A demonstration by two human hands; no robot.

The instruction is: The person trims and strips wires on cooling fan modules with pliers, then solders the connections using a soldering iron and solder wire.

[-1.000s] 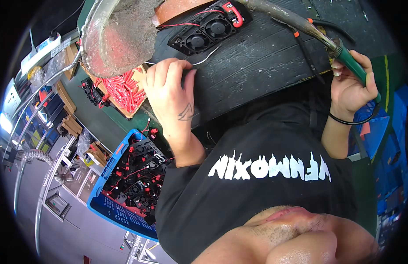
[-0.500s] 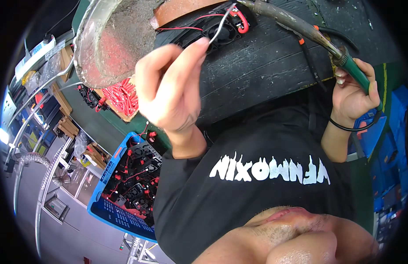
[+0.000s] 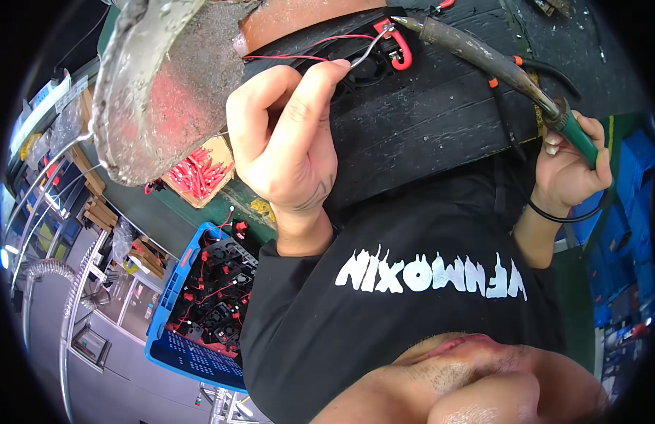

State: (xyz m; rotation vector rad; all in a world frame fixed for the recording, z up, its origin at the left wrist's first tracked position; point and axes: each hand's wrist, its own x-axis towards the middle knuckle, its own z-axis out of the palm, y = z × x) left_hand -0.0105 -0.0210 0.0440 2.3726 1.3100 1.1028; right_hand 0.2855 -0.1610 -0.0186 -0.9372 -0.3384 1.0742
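Note:
My left hand pinches a thin strand of solder wire between thumb and forefinger. The wire's far end reaches the red connector of a black cooling fan, with a thick red loop beside it. Thin red wires run leftward from the fan, partly behind my left hand. My right hand is closed round the green handle of a soldering iron. The iron's pointed tip lies just right of the connector; I cannot tell whether they touch.
A cloudy, crusted transparent cover hangs at upper left, near a brown curved strip. Below it sits a box of red pieces. A blue crate holds several fans. Orange-banded black-handled tools lie on the dark bench.
The soldering iron's tip has moved right and down, off the top of the connector. The view has shifted slightly. Solder wire and iron remain in my hands.

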